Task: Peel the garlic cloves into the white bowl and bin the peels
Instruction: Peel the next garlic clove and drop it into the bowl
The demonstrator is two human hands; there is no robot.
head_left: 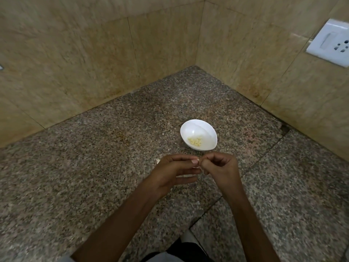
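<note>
A small white bowl (pixel 198 134) stands on the speckled granite counter and holds several peeled pale-yellow garlic cloves (pixel 195 141). Just in front of it my left hand (pixel 174 172) and my right hand (pixel 221 168) meet fingertip to fingertip. Both pinch a small garlic clove (pixel 199 163) between thumb and fingers; the clove is almost wholly hidden by the fingers. A small white scrap of peel (pixel 158 161) lies on the counter by my left hand's knuckles. No bin is in view.
The granite counter (pixel 94 167) runs into a corner of beige tiled walls (pixel 162 53). A white wall socket (pixel 329 43) is mounted on the right wall. A seam in the stone (pixel 245 178) crosses the counter to the right of my hands.
</note>
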